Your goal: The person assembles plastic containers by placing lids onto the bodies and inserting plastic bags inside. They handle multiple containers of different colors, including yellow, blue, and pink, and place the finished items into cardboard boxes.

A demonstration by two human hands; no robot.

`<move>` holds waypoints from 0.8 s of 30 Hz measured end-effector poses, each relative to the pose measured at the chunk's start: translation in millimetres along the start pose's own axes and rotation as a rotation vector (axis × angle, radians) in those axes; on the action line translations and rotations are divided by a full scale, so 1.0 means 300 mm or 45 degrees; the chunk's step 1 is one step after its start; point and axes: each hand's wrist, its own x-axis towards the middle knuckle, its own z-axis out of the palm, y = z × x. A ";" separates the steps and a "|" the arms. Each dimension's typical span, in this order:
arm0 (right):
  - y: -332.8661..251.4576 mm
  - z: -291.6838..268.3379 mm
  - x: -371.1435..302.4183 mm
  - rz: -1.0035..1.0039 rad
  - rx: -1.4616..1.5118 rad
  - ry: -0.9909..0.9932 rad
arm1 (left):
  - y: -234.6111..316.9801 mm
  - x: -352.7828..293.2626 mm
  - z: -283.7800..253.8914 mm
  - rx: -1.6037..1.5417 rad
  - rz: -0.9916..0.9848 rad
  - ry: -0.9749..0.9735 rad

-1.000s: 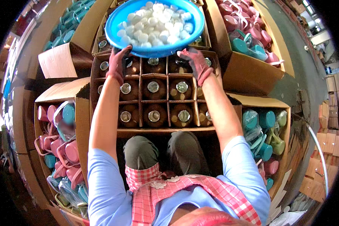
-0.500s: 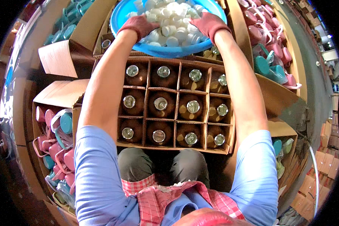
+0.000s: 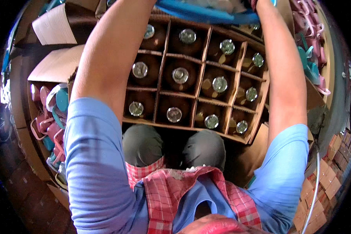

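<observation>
A blue basin (image 3: 206, 15) is cut off by the top edge, with some blurred white caps (image 3: 226, 5) showing inside it. My left forearm runs up past the top edge beside the basin's left end, and that hand is out of the picture. Of my right hand (image 3: 254, 4), only a bit of the dark red glove shows at the basin's right end; its fingers are hidden. Below the basin stands a cardboard box (image 3: 191, 126) split by dividers. Each visible compartment holds an upright glass bottle (image 3: 180, 75) with an uncapped mouth.
At left, an open carton (image 3: 52, 66) holds pink and teal plastic lids with handles (image 3: 61, 99). More pink ones (image 3: 312, 35) fill a carton at the upper right. My knees (image 3: 143, 145) are close to the bottle box. A white cord (image 3: 316, 187) hangs at lower right.
The view has shifted and tilted, so the bottle box appears higher and slanted. The basin and both gloved hands, earlier seen among the caps, now lie mostly beyond the top edge.
</observation>
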 end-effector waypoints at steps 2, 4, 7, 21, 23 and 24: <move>-0.025 -0.001 0.020 -0.064 0.031 -0.033 | -0.023 -0.005 -0.009 -0.067 0.006 0.021; -0.031 0.000 0.048 -0.097 0.087 -0.081 | -0.047 0.010 -0.001 -0.160 0.040 0.023; 0.009 0.009 0.045 -0.218 0.256 -0.140 | -0.067 0.073 0.007 -0.389 0.145 -0.003; 0.059 -0.036 -0.140 -0.426 1.265 -0.107 | -0.148 -0.010 -0.031 -2.026 0.081 -0.491; 0.048 -0.056 -0.200 -0.470 1.234 0.191 | -0.054 -0.107 -0.124 -2.007 0.199 -0.468; -0.001 -0.056 -0.232 -0.566 1.194 0.336 | -0.057 -0.148 -0.125 -1.979 0.318 -0.171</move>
